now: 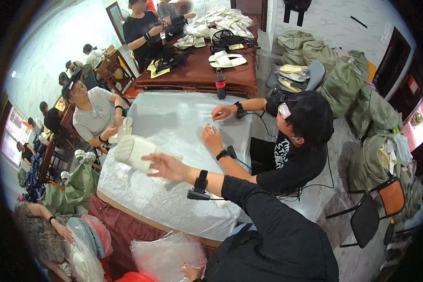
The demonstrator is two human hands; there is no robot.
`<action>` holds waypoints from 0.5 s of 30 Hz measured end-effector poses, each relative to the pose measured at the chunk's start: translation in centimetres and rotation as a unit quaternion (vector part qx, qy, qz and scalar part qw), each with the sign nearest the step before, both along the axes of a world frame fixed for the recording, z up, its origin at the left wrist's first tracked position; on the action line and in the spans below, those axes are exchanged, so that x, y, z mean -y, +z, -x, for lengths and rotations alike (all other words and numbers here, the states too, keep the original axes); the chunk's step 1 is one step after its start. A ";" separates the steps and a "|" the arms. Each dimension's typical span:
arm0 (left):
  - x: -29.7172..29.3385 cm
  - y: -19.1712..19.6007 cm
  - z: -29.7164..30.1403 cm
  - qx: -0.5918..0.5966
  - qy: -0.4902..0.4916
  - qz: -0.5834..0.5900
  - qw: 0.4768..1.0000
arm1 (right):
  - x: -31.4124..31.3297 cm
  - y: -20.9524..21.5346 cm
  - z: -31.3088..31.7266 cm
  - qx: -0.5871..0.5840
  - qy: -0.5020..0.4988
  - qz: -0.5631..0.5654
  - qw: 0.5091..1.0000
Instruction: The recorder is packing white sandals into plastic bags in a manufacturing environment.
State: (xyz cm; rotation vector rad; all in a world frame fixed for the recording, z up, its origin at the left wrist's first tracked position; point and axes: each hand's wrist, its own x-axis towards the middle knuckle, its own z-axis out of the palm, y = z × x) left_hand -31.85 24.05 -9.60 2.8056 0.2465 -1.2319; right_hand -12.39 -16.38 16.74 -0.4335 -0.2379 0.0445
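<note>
Nearest the camera, the wearer's black-clothed shoulder and upper body (pixel 277 244) fill the lower edge, partly cut off. The left hand (pixel 191 271) shows only in part beside a pile of clear, crinkled plastic bags (pixel 167 256); whether its fingers grip a bag, I cannot tell. The right hand (pixel 167 167) reaches over the table with fingers slightly spread, overlapping the near end of a cream, ribbed open-toed slipper (pixel 132 151); blur hides whether they pinch it. That slipper is above the left part of the table, and pale pieces beneath it are hard to make out. A red object (pixel 135 277) is cut off below. The table (pixel 174 108) wears a wrinkled, translucent white sheet, with a dark bottle with a red label (pixel 220 84) at its far edge. Beyond stands a brown cloth-covered table (pixel 174 83) bearing more pale slippers (pixel 226 60). Bulging olive-green woven sacks (pixel 345 84) line the right side, near a black-and-orange chair (pixel 391 196), below a white marbled wall (pixel 333 26). Several co-workers sit or stand around the room.
</note>
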 end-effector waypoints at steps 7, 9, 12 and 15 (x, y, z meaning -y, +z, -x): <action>1.6 -0.5 0.0 0.013 0.006 0.007 1.000 | -5.2 0.8 3.8 0.070 0.136 0.009 0.988; 3.3 1.1 -0.6 -0.006 0.004 0.004 1.000 | -6.1 1.2 5.1 0.018 0.157 0.048 0.986; 2.4 -0.4 -1.6 0.021 -0.026 -0.002 0.999 | -8.1 0.1 6.5 -0.061 0.207 0.037 0.976; 2.1 0.0 -2.3 0.036 -0.021 -0.009 0.999 | -10.6 -3.2 7.3 -0.110 0.227 0.024 0.967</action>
